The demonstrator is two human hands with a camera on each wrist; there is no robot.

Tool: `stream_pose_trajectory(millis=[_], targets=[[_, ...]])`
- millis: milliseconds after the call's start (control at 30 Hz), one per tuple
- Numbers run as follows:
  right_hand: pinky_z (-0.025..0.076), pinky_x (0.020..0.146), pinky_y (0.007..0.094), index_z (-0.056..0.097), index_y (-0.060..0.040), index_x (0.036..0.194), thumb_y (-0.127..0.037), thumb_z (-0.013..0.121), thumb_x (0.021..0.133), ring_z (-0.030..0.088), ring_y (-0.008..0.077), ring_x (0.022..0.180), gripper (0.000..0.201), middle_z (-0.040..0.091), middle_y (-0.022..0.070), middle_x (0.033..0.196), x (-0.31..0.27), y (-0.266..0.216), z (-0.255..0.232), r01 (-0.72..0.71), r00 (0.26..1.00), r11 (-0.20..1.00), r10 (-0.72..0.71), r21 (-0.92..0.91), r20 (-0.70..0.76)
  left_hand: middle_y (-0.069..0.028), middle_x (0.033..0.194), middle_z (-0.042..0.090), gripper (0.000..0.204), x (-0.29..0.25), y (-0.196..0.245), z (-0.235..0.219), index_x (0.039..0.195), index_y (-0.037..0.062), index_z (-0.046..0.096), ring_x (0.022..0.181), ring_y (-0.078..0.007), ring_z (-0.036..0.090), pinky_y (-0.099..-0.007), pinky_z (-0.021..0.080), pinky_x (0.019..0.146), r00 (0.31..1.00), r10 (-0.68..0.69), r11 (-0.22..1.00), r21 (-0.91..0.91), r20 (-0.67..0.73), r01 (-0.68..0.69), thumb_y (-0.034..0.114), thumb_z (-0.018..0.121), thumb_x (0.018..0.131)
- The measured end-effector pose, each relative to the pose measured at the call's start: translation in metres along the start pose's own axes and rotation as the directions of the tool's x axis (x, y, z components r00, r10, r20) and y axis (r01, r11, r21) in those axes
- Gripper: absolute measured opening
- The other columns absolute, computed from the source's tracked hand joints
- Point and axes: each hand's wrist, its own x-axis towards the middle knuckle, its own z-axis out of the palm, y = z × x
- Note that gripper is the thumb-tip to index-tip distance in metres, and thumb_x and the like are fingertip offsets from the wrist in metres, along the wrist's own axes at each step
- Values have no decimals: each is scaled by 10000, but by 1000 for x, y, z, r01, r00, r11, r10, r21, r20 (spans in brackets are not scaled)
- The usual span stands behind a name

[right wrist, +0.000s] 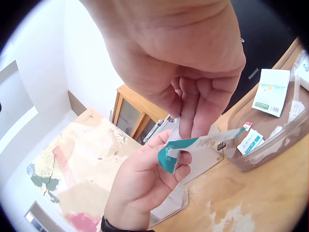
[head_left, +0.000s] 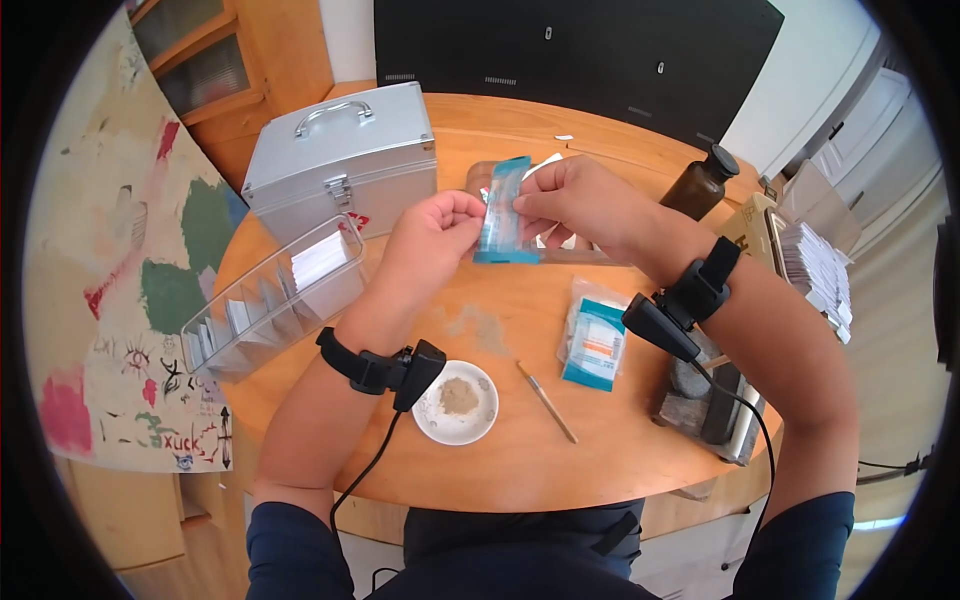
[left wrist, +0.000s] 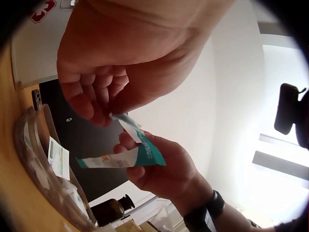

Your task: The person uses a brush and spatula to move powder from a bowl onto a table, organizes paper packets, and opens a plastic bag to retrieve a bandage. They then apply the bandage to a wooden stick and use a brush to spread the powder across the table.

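Observation:
Both hands hold a small flat sachet [head_left: 503,222] with teal ends and a clear, printed middle, raised above the table. My left hand [head_left: 432,240] pinches its left side between thumb and fingers. From the other side my right hand [head_left: 580,200] grips it with thumb and fingertips. In the left wrist view, a whitish, narrow part of the sachet [left wrist: 149,153] stretches up to the left fingertips, and the teal end is bent. Parts of the sachet are hidden behind the fingers.
Nearer me are a white dish [head_left: 423,425] with tan powder [head_left: 460,397], a thin brush [head_left: 547,402] and another teal-and-white packet [head_left: 597,345]. A brownish clear tray [right wrist: 270,153] holds packets beyond the hands. Around stand a silver case [head_left: 350,150], a divided card box [head_left: 270,300] and a brown bottle [head_left: 697,190].

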Motion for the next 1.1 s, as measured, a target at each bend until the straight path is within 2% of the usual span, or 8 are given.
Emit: stream_pose_trajectory(millis=[167, 267, 333, 733, 867, 933, 1000, 1100], targets=[[488, 597, 231, 668, -40, 867, -189, 645, 891, 654, 104, 750, 152, 677, 42, 795, 15, 3, 3, -6, 1000, 996, 4, -92, -18, 3, 854, 631, 153, 0, -1, -5, 1022, 25, 606, 782, -60, 563, -218, 448, 713, 997, 11, 994, -104, -82, -20, 140, 584, 924], [480, 590, 231, 673, -39, 876, -204, 646, 895, 651, 101, 741, 168, 681, 40, 792, 18, 4, 9, 12, 1000, 997, -12, -72, -13, -12, 911, 652, 226, 5, -5, -13, 1077, 4, 622, 850, -72, 583, -229, 462, 766, 996, 88, 991, 97, 31, -90, 176, 575, 938], [477, 587, 229, 678, -36, 887, -209, 642, 900, 650, 99, 738, 177, 684, 40, 795, 20, 5, 12, 24, 1000, 999, -25, -40, -13, -20, 849, 663, 265, 4, -3, -11, 1068, -29, 645, 745, -68, 580, -224, 458, 656, 995, 69, 978, 191, 75, -82, 182, 603, 913], [480, 576, 240, 699, -9, 886, -225, 660, 883, 653, 123, 685, 220, 698, 75, 813, 26, 8, 19, 30, 999, 998, -31, 57, 8, -15, 656, 605, 209, 1, -1, -10, 930, -20, 702, 605, -60, 512, -252, 427, 550, 997, 71, 966, 247, 40, -79, 150, 593, 873], [466, 575, 242, 707, -25, 875, -198, 653, 872, 637, 107, 700, 181, 696, 53, 798, 26, 11, 21, -30, 999, 994, 27, -109, -34, -14, 783, 672, 219, 3, -3, -14, 956, -11, 699, 702, -61, 595, -235, 480, 640, 1000, -10, 936, 353, 4, 8, 166, 581, 902], [466, 569, 255, 703, -17, 849, -186, 655, 856, 630, 117, 683, 176, 690, 56, 784, 26, 12, 24, -47, 997, 977, 35, -209, -63, -15, 692, 651, 193, -4, 9, -10, 848, -8, 690, 625, -66, 577, -260, 456, 568, 998, 53, 793, 609, -44, -15, 165, 604, 854], [468, 563, 281, 690, -5, 819, -167, 653, 828, 606, 131, 647, 167, 675, 56, 756, 24, 7, 28, -117, 988, 835, 43, -538, -149, -17, 656, 637, 183, -2, -1, -10, 805, -7, 675, 594, -78, 568, -265, 447, 547, 985, 155, 731, 679, -74, -64, 161, 607, 837], [474, 584, 292, 683, -2, 801, -156, 656, 825, 591, 137, 637, 158, 669, 56, 741, 21, 7, 27, -148, 974, 769, 6, -622, -225, -33, 640, 630, 173, -4, 1, -11, 761, -4, 657, 573, -108, 572, -272, 446, 540, 963, 260, 652, 749, -72, -119, 155, 624, 821]])
